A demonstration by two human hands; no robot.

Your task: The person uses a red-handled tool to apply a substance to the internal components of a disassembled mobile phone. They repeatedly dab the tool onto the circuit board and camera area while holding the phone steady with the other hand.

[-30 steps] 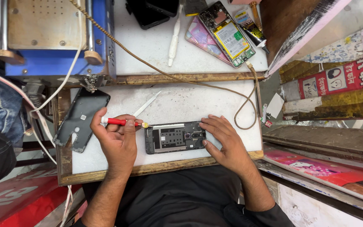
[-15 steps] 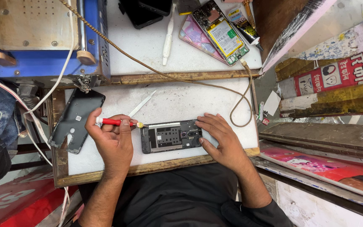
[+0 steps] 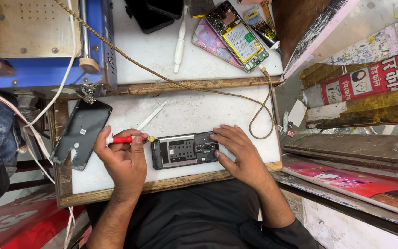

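An opened phone (image 3: 185,151), back cover off and its dark inner plates laid bare, is seen lying flat near the front edge of the white worktop (image 3: 199,110). Its right end is pinned by the right hand (image 3: 240,154), fingers spread and pressed down over the camera end. A red-handled screwdriver (image 3: 127,139) is gripped in the left hand (image 3: 120,161), fingers curled tight around the handle, and its yellowish tip is brought right to the phone's left end. Just behind the tip, a white plastic pry tool (image 3: 152,115) is left lying at a slant. Off to the left, a dark back cover (image 3: 81,133) is propped over the worktop's edge. A brown braided cable (image 3: 171,78) is strung across from the upper left and looped at the right. Further back, a second opened phone (image 3: 238,37) with its battery showing is laid beside a white pen-like tool (image 3: 179,44), and a blue machine (image 3: 47,41) is parked at the far left.
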